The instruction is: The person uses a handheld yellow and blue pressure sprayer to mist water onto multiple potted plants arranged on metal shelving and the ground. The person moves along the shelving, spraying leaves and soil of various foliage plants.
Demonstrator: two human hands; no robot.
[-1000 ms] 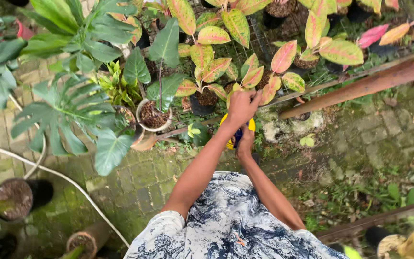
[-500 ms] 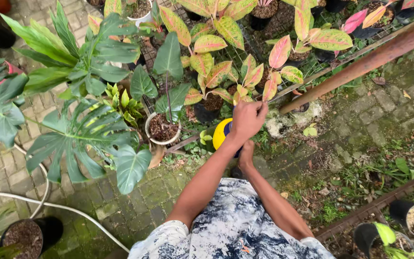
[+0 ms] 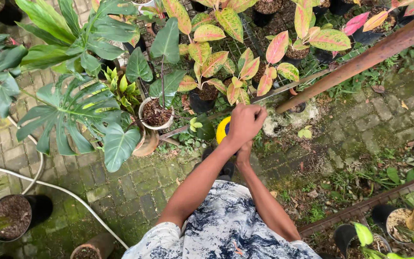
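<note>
My left hand (image 3: 245,122) is closed in a fist over the top of a yellow container with a blue part (image 3: 222,129), held above the mossy brick paving. My right hand (image 3: 243,152) reaches in just beneath the left one; its fingers are hidden under the fist. Both hands hover in front of potted plants with pink-and-green leaves (image 3: 216,62). A white pot of soil (image 3: 155,114) stands to the left of my hands.
A big split-leaf plant (image 3: 68,115) fills the left. A rusty brown pole (image 3: 360,60) slants across the upper right. A white hose (image 3: 53,187) curves over the paving at the lower left, near a black pot (image 3: 17,216). More pots sit at the lower right.
My left hand has dropped slightly and closed into a tighter fist over the yellow container. The view has shifted a little, so the plants sit lower and further right.
</note>
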